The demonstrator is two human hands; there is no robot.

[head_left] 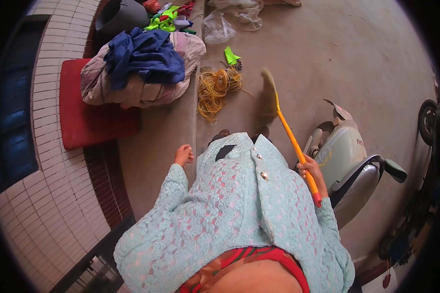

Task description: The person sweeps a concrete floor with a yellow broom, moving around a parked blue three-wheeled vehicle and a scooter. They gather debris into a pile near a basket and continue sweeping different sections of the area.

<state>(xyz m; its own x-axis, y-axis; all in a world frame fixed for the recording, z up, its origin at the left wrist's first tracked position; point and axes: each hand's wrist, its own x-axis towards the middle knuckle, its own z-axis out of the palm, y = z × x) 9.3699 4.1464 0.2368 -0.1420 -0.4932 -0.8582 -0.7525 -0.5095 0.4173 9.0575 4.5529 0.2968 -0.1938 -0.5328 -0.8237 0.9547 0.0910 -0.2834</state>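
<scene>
My right hand (312, 171) is wrapped round the upper part of a broom's yellow-orange handle. The broom (268, 95) slants away to the far left, its brownish bristle head resting on the floor ahead of my feet. My left hand (183, 155) hangs at my left side with its fingers curled in, and nothing shows in it. Beyond that hand, a tangled heap of yellow-brown strands (212, 90) lies on the floor, to the left of the broom head. A bright green scrap (231, 56) lies just past the heap.
To the left, a red seat (76, 110) bears a bundled quilt (193, 51) with blue cloth (146, 56) on top. Clear plastic bags (220, 27) lie at the far side. A pale green scooter (344, 146) stands close by my right arm. A wheel (428, 122) shows at the right rim.
</scene>
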